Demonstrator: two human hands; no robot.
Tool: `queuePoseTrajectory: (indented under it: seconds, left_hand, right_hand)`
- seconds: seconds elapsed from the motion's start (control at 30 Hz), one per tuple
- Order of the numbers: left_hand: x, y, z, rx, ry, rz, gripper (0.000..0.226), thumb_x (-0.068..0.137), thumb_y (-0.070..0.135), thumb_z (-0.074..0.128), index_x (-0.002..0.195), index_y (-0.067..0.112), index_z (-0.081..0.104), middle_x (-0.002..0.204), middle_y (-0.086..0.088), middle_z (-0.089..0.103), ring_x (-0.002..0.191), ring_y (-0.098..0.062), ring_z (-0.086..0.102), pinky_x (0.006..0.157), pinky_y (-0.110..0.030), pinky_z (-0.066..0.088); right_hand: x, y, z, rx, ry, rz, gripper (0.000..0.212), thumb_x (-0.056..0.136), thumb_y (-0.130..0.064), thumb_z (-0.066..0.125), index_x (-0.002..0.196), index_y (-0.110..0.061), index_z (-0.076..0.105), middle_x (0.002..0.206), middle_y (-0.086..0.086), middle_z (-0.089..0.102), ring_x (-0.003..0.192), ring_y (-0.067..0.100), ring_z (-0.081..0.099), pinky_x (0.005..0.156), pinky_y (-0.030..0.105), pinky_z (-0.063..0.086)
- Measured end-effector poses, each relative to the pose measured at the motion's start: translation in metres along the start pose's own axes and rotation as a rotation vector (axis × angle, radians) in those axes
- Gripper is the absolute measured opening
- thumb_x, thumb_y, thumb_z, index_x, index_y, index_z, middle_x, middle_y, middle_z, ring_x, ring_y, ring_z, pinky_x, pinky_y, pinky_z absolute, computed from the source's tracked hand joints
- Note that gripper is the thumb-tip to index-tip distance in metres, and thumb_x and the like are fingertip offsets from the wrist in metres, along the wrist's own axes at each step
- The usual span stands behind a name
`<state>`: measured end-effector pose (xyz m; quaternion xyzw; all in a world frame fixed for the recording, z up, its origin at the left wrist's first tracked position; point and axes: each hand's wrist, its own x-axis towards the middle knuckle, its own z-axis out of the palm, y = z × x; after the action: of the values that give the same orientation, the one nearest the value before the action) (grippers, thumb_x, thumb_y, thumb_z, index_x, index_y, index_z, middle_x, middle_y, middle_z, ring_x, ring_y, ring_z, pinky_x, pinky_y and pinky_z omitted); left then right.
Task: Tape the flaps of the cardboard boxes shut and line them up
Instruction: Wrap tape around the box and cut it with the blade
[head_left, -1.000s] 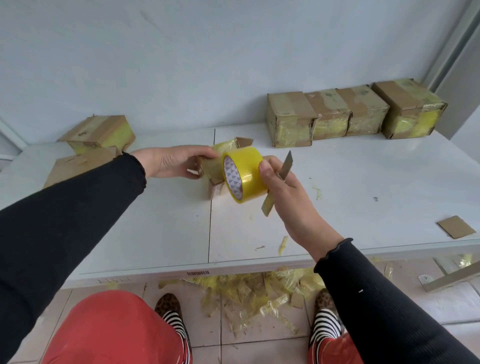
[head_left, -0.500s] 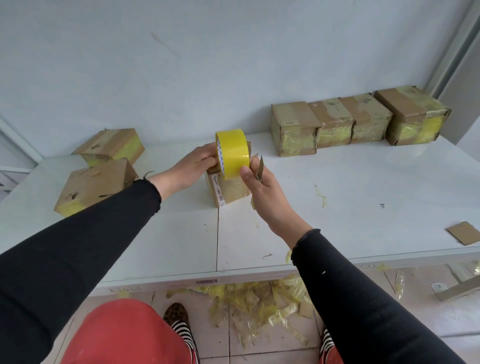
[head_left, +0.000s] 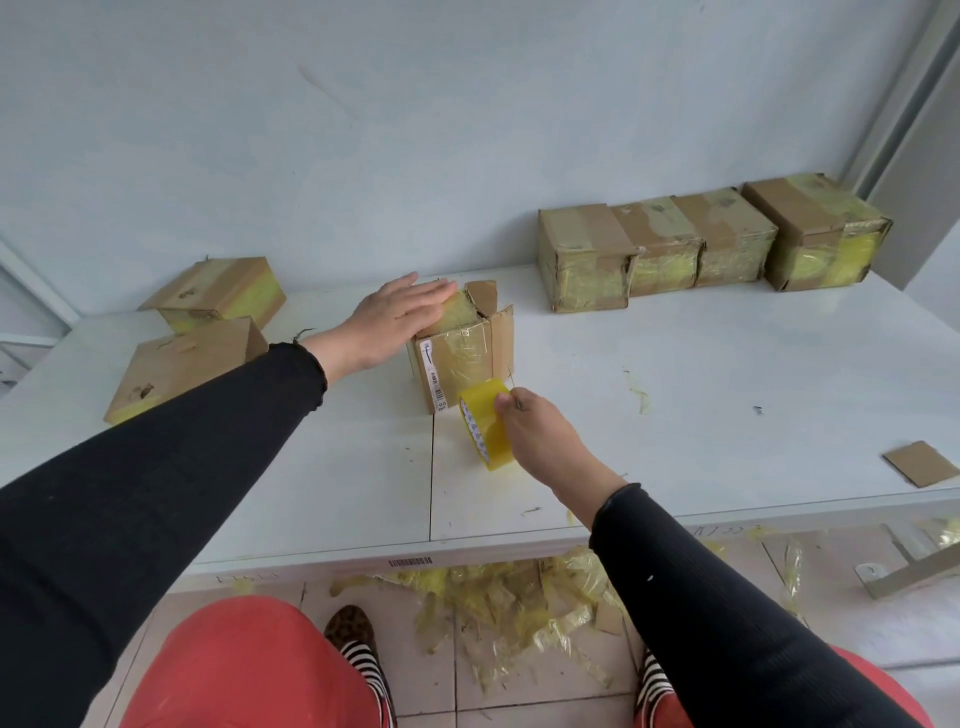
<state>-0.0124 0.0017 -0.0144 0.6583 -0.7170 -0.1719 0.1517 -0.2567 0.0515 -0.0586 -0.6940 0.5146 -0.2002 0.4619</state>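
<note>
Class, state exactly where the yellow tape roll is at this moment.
In the head view, the tape roll is near the table's middle, gripped by the right hand, just in front of the open box that the left hand presses.

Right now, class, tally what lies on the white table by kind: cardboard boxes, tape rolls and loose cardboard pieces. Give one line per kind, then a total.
Boxes: 7, namely four in the back row, two at the left, one under the left hand
Tape roll: 1
Cardboard piece: 1
Total: 9
</note>
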Motion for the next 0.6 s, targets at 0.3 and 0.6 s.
queuePoseTrajectory:
  seconds: [0.3, 0.6]
  left_hand:
    - [0.006, 0.044, 0.026, 0.322, 0.167, -0.163, 0.086, 0.085, 0.079, 0.057, 0.146, 0.02, 0.04, 0.141, -0.012, 0.053, 0.129, -0.035, 0.048, 0.103, -0.044, 0.041]
    - [0.011, 0.024, -0.015, -0.454, -0.262, -0.364, 0.065, 0.092, 0.079, 0.046, 0.115, 0.024, 0.071, 0.105, 0.002, 0.079, 0.099, -0.019, 0.075, 0.088, -0.035, 0.054]
  right_hand:
    - [-0.006, -0.004, 0.0, 0.046, -0.004, -0.006, 0.037, 0.109, -0.037, 0.034, 0.078, -0.018, 0.041, 0.072, -0.002, 0.045, 0.065, 0.018, 0.042, 0.06, 0.031, 0.033]
    - [-0.022, -0.022, -0.02, 0.459, 0.139, -0.469, 0.042, 0.111, -0.033, 0.04, 0.099, 0.006, 0.051, 0.08, 0.001, 0.042, 0.072, 0.012, 0.041, 0.066, 0.026, 0.037]
